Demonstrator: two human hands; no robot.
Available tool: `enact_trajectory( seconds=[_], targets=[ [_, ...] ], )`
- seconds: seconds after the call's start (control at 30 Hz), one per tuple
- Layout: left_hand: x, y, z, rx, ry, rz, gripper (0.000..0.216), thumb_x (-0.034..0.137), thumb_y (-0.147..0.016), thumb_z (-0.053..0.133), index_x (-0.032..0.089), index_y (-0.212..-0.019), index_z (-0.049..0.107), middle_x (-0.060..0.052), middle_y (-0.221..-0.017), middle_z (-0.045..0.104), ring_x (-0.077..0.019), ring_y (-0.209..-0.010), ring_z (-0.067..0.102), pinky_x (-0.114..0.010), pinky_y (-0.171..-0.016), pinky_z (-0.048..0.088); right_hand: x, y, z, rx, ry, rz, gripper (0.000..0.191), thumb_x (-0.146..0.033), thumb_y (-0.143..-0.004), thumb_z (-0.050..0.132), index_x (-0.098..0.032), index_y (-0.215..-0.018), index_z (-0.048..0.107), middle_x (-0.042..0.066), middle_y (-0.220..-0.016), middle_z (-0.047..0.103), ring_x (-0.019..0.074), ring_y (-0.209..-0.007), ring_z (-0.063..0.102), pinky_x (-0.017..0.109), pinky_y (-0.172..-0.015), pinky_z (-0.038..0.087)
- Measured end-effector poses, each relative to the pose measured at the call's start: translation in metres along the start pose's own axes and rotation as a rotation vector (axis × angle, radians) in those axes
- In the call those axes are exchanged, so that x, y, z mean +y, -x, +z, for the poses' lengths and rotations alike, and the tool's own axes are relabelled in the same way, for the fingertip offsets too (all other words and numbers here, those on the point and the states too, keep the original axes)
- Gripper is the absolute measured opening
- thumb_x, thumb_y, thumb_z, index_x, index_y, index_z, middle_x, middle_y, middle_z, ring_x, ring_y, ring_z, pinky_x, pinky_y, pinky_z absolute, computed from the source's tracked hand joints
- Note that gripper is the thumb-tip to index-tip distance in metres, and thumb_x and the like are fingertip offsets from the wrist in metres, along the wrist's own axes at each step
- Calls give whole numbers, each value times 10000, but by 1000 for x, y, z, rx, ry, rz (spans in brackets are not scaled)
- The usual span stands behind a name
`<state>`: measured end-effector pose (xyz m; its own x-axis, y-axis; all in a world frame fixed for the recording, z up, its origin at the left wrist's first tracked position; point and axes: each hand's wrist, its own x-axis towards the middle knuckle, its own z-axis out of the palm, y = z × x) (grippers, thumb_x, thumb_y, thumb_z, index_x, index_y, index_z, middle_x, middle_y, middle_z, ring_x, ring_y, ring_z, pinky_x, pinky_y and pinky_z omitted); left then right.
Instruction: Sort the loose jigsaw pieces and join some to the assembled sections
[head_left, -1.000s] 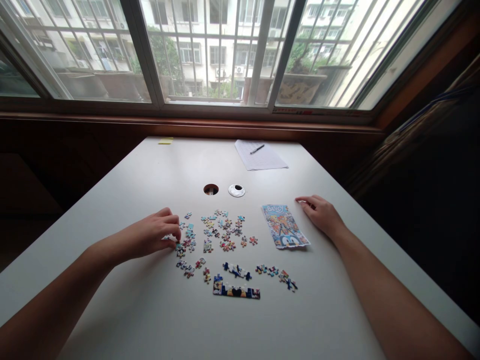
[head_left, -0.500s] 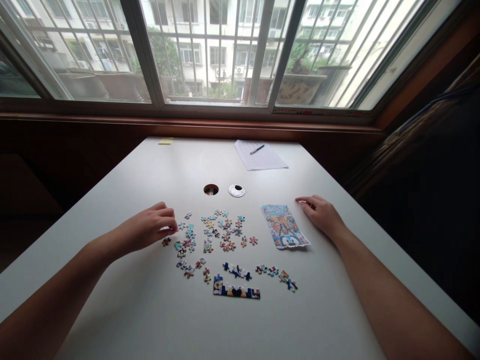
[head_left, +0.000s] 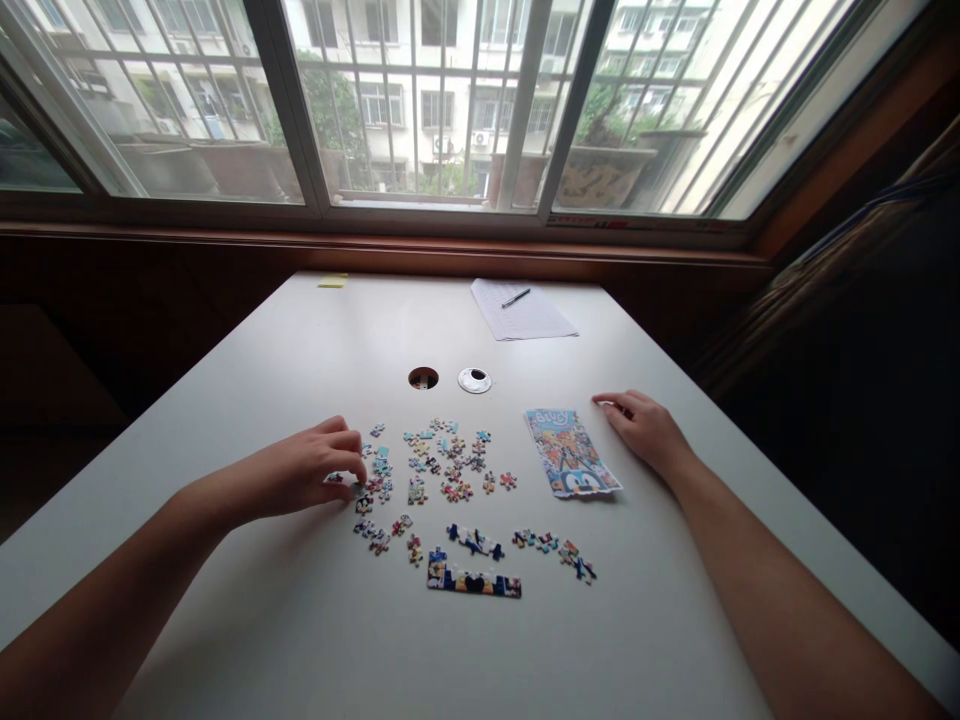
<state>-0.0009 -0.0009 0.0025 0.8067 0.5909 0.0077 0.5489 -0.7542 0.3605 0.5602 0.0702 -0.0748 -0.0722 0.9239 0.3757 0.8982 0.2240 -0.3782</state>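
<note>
My left hand (head_left: pixel 326 468) is at the left side of the loose jigsaw pieces (head_left: pixel 381 470), thumb and forefinger apart and pointing down at the pieces beneath them. I see nothing held in it, though the fingers partly hide some pieces. My right hand (head_left: pixel 641 430) rests on the table just right of the picture sheet (head_left: pixel 574 455), forefinger stretched out and nothing in it. Nearer to me lies a joined strip of jigsaw (head_left: pixel 474 582), with a shorter joined strip (head_left: pixel 475 541) just beyond it. More pieces (head_left: pixel 551 543) lie to their right.
The white table (head_left: pixel 360 650) has a round cable hole (head_left: pixel 423 379) with its metal cover (head_left: pixel 475 380) beside it. Farther back are paper sheets (head_left: pixel 517 318) with a pen (head_left: pixel 516 298) on them and a yellow sticky note (head_left: pixel 333 281). A barred window (head_left: pixel 427 120) stands behind.
My left hand has moved slightly right and down, its thumb and forefinger spreading above the pieces. My right hand has stayed in place.
</note>
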Motion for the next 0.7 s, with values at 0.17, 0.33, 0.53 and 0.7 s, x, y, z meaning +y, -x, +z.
enact_trajectory(
  seconds=[0.17, 0.33, 0.53, 0.7],
  targets=[
    [2, -4, 4, -30, -5, -9, 149, 204, -939, 673, 294, -1036, 740, -40, -1018, 663, -204, -994, 534, -275, -796, 448, 0, 0, 0, 0, 9, 1, 309, -350, -936, 522, -250, -1089, 771, 45, -900, 665, 194, -734, 607, 335, -731, 477],
    [-1, -4, 6, -54, 0, -28, 156, 180, -947, 648, 283, -1030, 729, -42, -1038, 661, -211, -1003, 521, -283, -804, 440, -1, 0, -1, 3, 4, 4, 302, -349, -933, 529, -255, -1088, 771, 44, -917, 671, 195, -738, 612, 337, -731, 480],
    [0, -2, 9, -61, 29, -65, 147, 176, -943, 635, 270, -1024, 715, -46, -1063, 661, -220, -1030, 520, -288, -811, 448, -2, 0, -1, 8, 5, -5, 303, -340, -935, 526, -253, -1090, 772, 48, -913, 673, 199, -747, 614, 340, -744, 482],
    [-1, -2, 9, -55, 58, -65, 112, 218, -974, 599, 247, -970, 707, -60, -1069, 669, -228, -1044, 528, -293, -802, 463, -2, 1, -1, 7, 3, 2, 307, -344, -933, 524, -252, -1092, 771, 48, -909, 673, 199, -746, 613, 335, -733, 481]
  ],
)
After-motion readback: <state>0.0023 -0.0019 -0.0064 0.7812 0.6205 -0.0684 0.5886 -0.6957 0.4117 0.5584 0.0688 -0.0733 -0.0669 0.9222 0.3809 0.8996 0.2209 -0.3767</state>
